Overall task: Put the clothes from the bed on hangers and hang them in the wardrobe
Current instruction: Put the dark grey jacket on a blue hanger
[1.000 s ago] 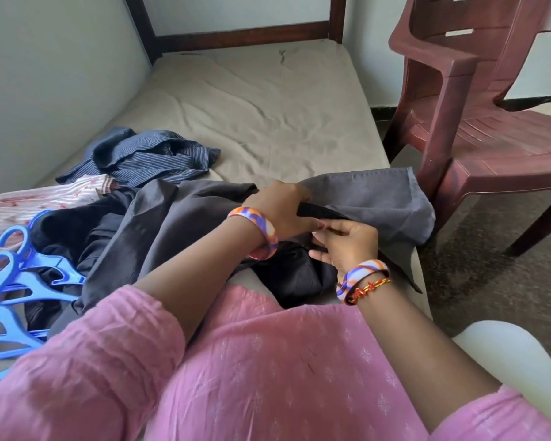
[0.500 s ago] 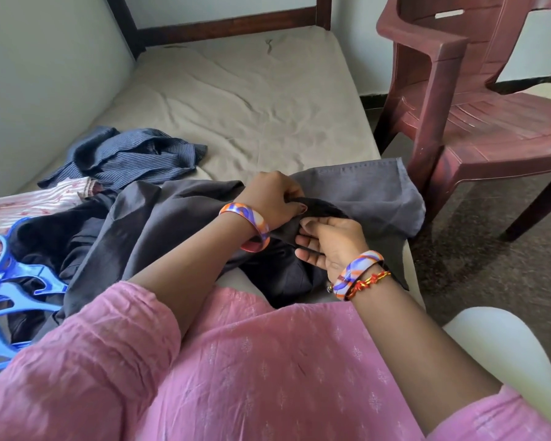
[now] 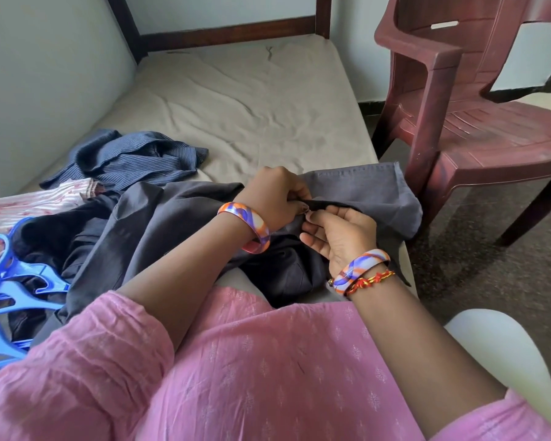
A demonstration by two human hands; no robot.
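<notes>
1. The left hand and right hand meet over one spot on the dark grey woven garment, each with fingertips curled in and pinching a small dark fold or fastening between them; what exactly is pinched is too small to tell.
2. That garment lies spread on the near edge of the bed, its hemmed end toward the chair.
3. In my judgement the step is readying this piece, fastening or straightening it, ahead of hangering; no hanger is in it yet.
4. The next move calls for freeing a hand to reach a blue plastic hanger from the pile at the left, which partly overlaps dark cloth.
5. A navy striped shirt and a pale pink striped cloth wait further left.
6. The bed has a beige wrinkled sheet and dark wooden frame; a maroon plastic chair stands beside it on speckled floor. No wardrobe shows.
</notes>
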